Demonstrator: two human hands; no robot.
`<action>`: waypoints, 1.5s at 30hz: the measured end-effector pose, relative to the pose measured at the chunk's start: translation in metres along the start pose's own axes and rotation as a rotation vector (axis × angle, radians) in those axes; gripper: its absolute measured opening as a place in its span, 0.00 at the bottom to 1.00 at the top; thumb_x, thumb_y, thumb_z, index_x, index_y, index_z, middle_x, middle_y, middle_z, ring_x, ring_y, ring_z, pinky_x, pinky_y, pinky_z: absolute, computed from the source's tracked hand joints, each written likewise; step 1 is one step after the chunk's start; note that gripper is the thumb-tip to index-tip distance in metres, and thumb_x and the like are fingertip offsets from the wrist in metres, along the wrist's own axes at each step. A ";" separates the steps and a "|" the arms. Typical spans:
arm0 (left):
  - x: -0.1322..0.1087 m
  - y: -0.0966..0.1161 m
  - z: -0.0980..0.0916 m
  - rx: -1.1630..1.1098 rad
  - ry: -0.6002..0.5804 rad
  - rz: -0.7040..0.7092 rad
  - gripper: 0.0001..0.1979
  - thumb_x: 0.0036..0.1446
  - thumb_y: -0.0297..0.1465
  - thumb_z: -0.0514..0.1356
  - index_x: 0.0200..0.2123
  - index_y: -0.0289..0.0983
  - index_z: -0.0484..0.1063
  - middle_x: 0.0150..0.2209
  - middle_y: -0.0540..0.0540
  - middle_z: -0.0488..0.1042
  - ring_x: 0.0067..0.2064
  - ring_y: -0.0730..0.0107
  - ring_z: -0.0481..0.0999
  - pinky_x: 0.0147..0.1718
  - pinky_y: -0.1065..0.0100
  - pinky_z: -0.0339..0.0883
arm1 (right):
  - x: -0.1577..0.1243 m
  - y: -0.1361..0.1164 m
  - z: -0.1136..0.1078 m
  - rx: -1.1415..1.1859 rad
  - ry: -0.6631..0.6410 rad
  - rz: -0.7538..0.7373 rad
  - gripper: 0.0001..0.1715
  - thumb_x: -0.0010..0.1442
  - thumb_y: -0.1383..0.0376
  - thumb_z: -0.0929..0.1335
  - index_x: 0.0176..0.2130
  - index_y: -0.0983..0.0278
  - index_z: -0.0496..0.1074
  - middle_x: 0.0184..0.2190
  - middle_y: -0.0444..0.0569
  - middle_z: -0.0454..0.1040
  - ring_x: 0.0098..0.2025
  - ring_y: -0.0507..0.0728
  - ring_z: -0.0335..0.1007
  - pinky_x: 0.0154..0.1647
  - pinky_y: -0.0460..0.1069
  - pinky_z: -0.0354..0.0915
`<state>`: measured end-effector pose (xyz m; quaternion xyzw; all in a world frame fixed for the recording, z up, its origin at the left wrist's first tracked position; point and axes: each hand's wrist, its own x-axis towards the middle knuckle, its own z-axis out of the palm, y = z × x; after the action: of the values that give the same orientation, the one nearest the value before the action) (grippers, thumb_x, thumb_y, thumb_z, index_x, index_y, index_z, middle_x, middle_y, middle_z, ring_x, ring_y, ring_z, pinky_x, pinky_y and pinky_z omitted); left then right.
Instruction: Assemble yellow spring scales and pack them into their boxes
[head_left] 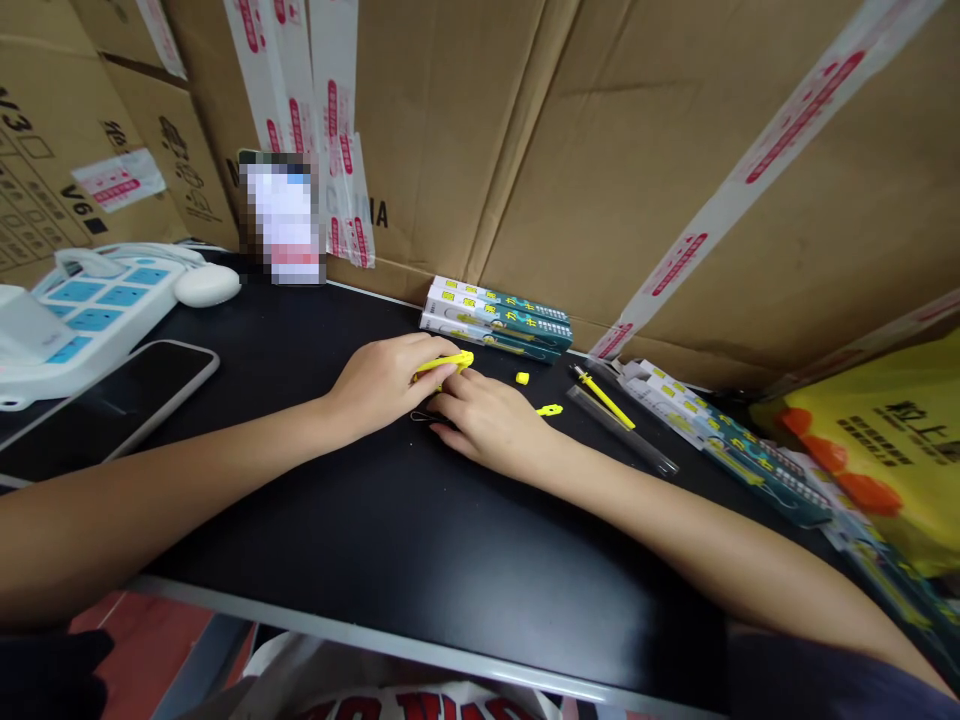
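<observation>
Between the thumb and fingers of my left hand is a slim yellow plastic part, tilted up to the right. My right hand meets it, its fingers curled in close under the part. What those fingers pinch is hidden. A thin wire loop sticks out below my fingertips, just above the table. Behind my right hand lie a small yellow cap and a flat yellow piece. Further right, a yellow rod with a dark tip rests beside a clear tube.
Printed narrow boxes are stacked at the back, with more boxes at the right by a yellow bag. On the left are a power strip, a dark phone and an upright lit phone. Large cartons wall the back.
</observation>
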<state>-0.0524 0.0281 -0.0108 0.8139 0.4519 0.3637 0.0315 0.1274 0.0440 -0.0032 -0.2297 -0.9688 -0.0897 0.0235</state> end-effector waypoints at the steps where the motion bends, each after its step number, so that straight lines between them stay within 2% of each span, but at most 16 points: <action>1: 0.000 0.000 0.000 -0.001 0.003 -0.004 0.12 0.64 0.33 0.53 0.46 0.37 0.74 0.44 0.46 0.78 0.44 0.65 0.77 0.44 0.67 0.66 | 0.006 -0.004 -0.001 -0.019 -0.018 0.008 0.17 0.64 0.65 0.63 0.48 0.72 0.71 0.47 0.63 0.72 0.50 0.65 0.67 0.49 0.57 0.67; 3: 0.001 -0.001 0.000 -0.010 0.008 -0.007 0.12 0.64 0.32 0.54 0.45 0.37 0.74 0.43 0.47 0.78 0.43 0.66 0.77 0.43 0.68 0.66 | 0.016 -0.009 -0.004 -0.052 -0.055 0.026 0.16 0.62 0.70 0.63 0.48 0.74 0.71 0.47 0.64 0.73 0.49 0.65 0.69 0.46 0.56 0.68; 6: 0.002 -0.001 0.001 -0.029 0.021 -0.003 0.11 0.63 0.32 0.54 0.44 0.38 0.74 0.43 0.47 0.78 0.44 0.67 0.77 0.43 0.68 0.66 | 0.024 -0.013 -0.016 -0.040 -0.166 0.048 0.13 0.59 0.73 0.63 0.42 0.72 0.73 0.40 0.60 0.77 0.41 0.63 0.74 0.34 0.52 0.68; 9: 0.001 -0.001 0.003 -0.047 0.021 -0.022 0.11 0.64 0.33 0.55 0.44 0.38 0.74 0.43 0.48 0.79 0.44 0.67 0.77 0.43 0.68 0.66 | 0.024 -0.013 -0.030 0.022 -0.356 0.054 0.09 0.56 0.71 0.65 0.36 0.69 0.75 0.33 0.55 0.78 0.34 0.60 0.75 0.25 0.49 0.60; 12: 0.000 0.000 0.004 -0.067 -0.001 -0.039 0.12 0.64 0.34 0.54 0.44 0.38 0.74 0.43 0.47 0.79 0.43 0.66 0.77 0.43 0.68 0.66 | 0.017 -0.009 -0.037 0.066 -0.442 0.069 0.07 0.54 0.69 0.66 0.33 0.67 0.75 0.30 0.53 0.78 0.31 0.59 0.75 0.23 0.48 0.53; 15: 0.000 0.001 0.005 -0.109 -0.027 -0.051 0.12 0.64 0.35 0.54 0.44 0.38 0.74 0.43 0.47 0.78 0.43 0.67 0.77 0.43 0.68 0.66 | 0.004 -0.003 -0.031 0.103 -0.397 0.100 0.06 0.52 0.69 0.65 0.30 0.66 0.72 0.27 0.51 0.76 0.28 0.57 0.72 0.21 0.48 0.48; 18: -0.002 0.006 0.006 -0.187 -0.063 -0.055 0.10 0.63 0.33 0.55 0.43 0.37 0.73 0.42 0.48 0.78 0.42 0.68 0.77 0.40 0.70 0.65 | -0.012 0.005 -0.015 0.289 -0.238 0.200 0.02 0.51 0.68 0.64 0.29 0.64 0.67 0.23 0.46 0.72 0.24 0.54 0.67 0.21 0.46 0.49; 19: -0.003 0.008 0.006 -0.208 -0.088 -0.051 0.10 0.63 0.33 0.55 0.42 0.37 0.72 0.41 0.48 0.78 0.41 0.69 0.77 0.39 0.71 0.65 | -0.018 0.007 -0.009 0.414 -0.160 0.238 0.00 0.51 0.68 0.64 0.28 0.63 0.65 0.23 0.44 0.70 0.24 0.52 0.66 0.22 0.46 0.51; 22: -0.008 0.017 0.009 -0.218 -0.208 -0.025 0.09 0.63 0.32 0.53 0.43 0.37 0.71 0.38 0.48 0.78 0.37 0.70 0.77 0.36 0.71 0.65 | -0.032 0.010 0.009 0.964 0.045 0.331 0.05 0.50 0.70 0.63 0.29 0.62 0.59 0.21 0.39 0.66 0.20 0.48 0.62 0.21 0.43 0.57; 24: -0.012 0.023 0.011 -0.180 -0.273 0.005 0.10 0.63 0.33 0.53 0.44 0.38 0.70 0.38 0.48 0.78 0.37 0.70 0.77 0.35 0.71 0.64 | -0.039 0.008 0.016 1.346 0.056 0.402 0.07 0.53 0.67 0.63 0.32 0.60 0.56 0.18 0.35 0.67 0.14 0.47 0.58 0.15 0.41 0.57; 26: -0.015 0.027 0.012 -0.153 -0.333 0.017 0.10 0.63 0.36 0.55 0.44 0.38 0.69 0.37 0.49 0.77 0.33 0.71 0.76 0.31 0.72 0.62 | -0.041 0.004 0.020 1.619 0.047 0.444 0.09 0.56 0.64 0.64 0.34 0.59 0.55 0.18 0.35 0.70 0.13 0.47 0.60 0.12 0.41 0.59; 30: -0.015 0.027 0.013 -0.147 -0.382 -0.036 0.13 0.59 0.41 0.59 0.41 0.39 0.68 0.33 0.52 0.75 0.28 0.73 0.73 0.26 0.73 0.59 | -0.040 -0.002 0.020 1.855 0.089 0.463 0.15 0.55 0.60 0.69 0.34 0.60 0.57 0.20 0.37 0.73 0.15 0.47 0.65 0.13 0.41 0.64; 35: -0.014 0.024 0.014 -0.115 -0.352 0.071 0.09 0.64 0.36 0.55 0.37 0.38 0.69 0.35 0.49 0.75 0.37 0.69 0.75 0.34 0.72 0.62 | -0.040 -0.002 0.019 1.871 0.116 0.487 0.16 0.55 0.59 0.71 0.32 0.61 0.59 0.19 0.35 0.68 0.13 0.44 0.58 0.10 0.38 0.56; 39: -0.014 0.023 0.016 -0.111 -0.352 0.162 0.09 0.66 0.32 0.52 0.37 0.37 0.71 0.36 0.48 0.75 0.39 0.69 0.75 0.38 0.72 0.62 | -0.046 0.000 0.020 1.723 0.164 0.432 0.15 0.57 0.59 0.70 0.37 0.59 0.58 0.21 0.34 0.66 0.14 0.45 0.55 0.10 0.39 0.53; 42: -0.014 0.023 0.016 -0.101 -0.382 0.179 0.10 0.66 0.32 0.51 0.35 0.37 0.70 0.33 0.49 0.75 0.35 0.70 0.74 0.34 0.72 0.61 | -0.056 0.001 0.023 1.525 0.267 0.360 0.12 0.61 0.62 0.67 0.41 0.59 0.58 0.25 0.37 0.65 0.20 0.45 0.58 0.16 0.40 0.56; 45: -0.015 0.023 0.016 -0.098 -0.407 0.147 0.10 0.66 0.32 0.51 0.35 0.36 0.70 0.32 0.50 0.74 0.33 0.71 0.73 0.31 0.71 0.59 | -0.064 0.001 0.026 1.326 0.287 0.303 0.06 0.63 0.64 0.66 0.37 0.61 0.62 0.27 0.40 0.63 0.26 0.47 0.59 0.25 0.42 0.59</action>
<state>-0.0310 0.0079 -0.0218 0.8988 0.3576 0.2147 0.1348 0.1856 0.0216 -0.0346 -0.2852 -0.7636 0.4960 0.2992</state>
